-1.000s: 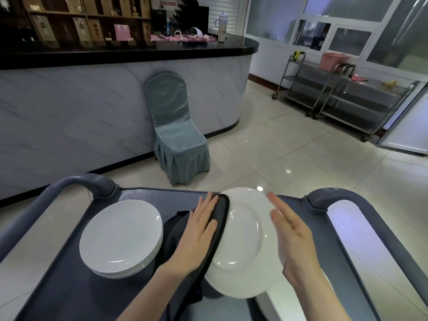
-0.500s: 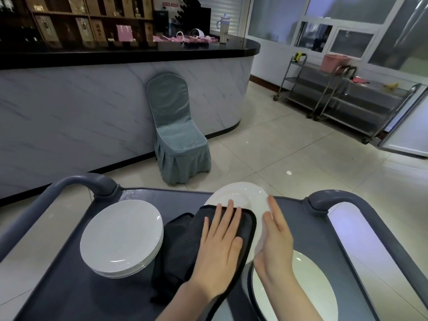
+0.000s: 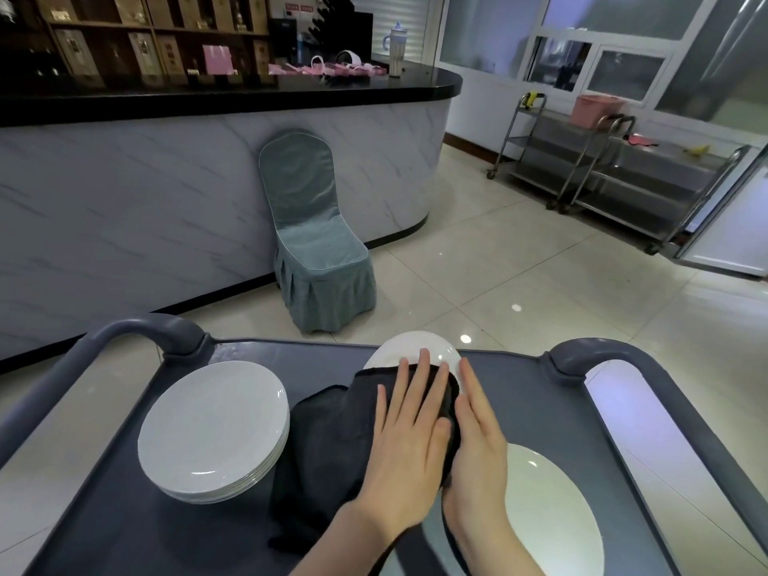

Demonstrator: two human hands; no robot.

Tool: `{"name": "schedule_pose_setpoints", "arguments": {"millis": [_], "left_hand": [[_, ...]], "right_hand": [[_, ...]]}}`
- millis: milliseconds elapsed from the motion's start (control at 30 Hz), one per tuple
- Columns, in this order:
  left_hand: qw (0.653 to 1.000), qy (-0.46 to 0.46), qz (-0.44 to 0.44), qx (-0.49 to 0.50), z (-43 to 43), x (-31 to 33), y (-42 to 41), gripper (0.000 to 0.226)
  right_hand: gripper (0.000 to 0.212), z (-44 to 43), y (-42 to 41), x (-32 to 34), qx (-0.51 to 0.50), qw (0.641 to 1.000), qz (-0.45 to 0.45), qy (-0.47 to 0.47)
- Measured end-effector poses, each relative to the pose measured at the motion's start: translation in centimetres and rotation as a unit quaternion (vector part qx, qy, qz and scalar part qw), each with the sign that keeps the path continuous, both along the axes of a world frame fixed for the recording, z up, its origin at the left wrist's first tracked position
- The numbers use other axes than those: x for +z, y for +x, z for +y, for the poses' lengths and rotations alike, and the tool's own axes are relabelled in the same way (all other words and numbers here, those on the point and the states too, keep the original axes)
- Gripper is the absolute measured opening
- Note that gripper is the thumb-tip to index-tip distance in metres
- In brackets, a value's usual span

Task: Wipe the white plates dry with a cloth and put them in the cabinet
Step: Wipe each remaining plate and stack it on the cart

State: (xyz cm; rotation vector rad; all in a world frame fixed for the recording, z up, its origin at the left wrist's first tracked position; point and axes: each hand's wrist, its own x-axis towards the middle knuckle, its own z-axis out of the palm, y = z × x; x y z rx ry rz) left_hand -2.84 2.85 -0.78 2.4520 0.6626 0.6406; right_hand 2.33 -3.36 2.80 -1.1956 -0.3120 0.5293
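A white plate (image 3: 409, 347) stands tilted over the grey cart top (image 3: 515, 392), mostly covered by a dark cloth (image 3: 328, 434). My left hand (image 3: 409, 430) presses flat on the cloth with straight fingers. My right hand (image 3: 478, 434) lies flat against the plate's right edge, fingers straight. A stack of white plates (image 3: 214, 426) sits on the cart's left side. Another white plate (image 3: 548, 517) lies at the near right, partly under my right wrist.
The cart has raised grey handles at the left (image 3: 145, 330) and the right (image 3: 602, 355). Beyond it stand a covered teal chair (image 3: 316, 243), a marble-fronted counter (image 3: 166, 193) and steel trolleys (image 3: 602, 172) at the back right. Tiled floor lies between.
The plate tipped from facing me to lying lower under the cloth. My left hand slid right and up across it with the cloth; my right hand closed in beside it.
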Motion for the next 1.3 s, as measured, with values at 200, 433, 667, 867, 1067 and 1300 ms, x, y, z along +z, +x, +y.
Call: {"name": "schedule_pose_setpoints", "arguments": {"millis": [200,433,667,867,1067,1300], "left_hand": [[0.980,-0.192,-0.035,-0.030,2.4,1.0,1.2,0.052],[0.960,-0.224,-0.159,0.056,2.4,-2.0,-1.6,0.052],[0.966,-0.164,-0.199,0.006,-1.6,-3.3,-2.4,0.046],[0.984,-0.143,-0.042,-0.093,2.5,-1.2,-2.0,0.050],[0.979,-0.147,-0.100,-0.100,0.9,-2.4,-4.4,0.054],[0.966,-0.231,-0.099,-0.068,2.7,-1.2,-2.9,0.048]], "right_hand": [[0.041,-0.3,-0.9,-0.1,-0.032,0.999,0.003,-0.001],[0.040,-0.8,1.9,1.8,-0.066,0.998,-0.008,-0.001],[0.039,-0.7,1.6,0.6,-0.064,0.997,0.030,0.011],[0.039,-0.9,0.9,-0.4,-0.056,0.996,0.070,0.006],[0.036,-0.7,2.7,1.2,-0.085,0.995,0.050,0.025],[0.038,-1.0,1.0,0.3,-0.050,0.997,0.051,-0.001]]}}
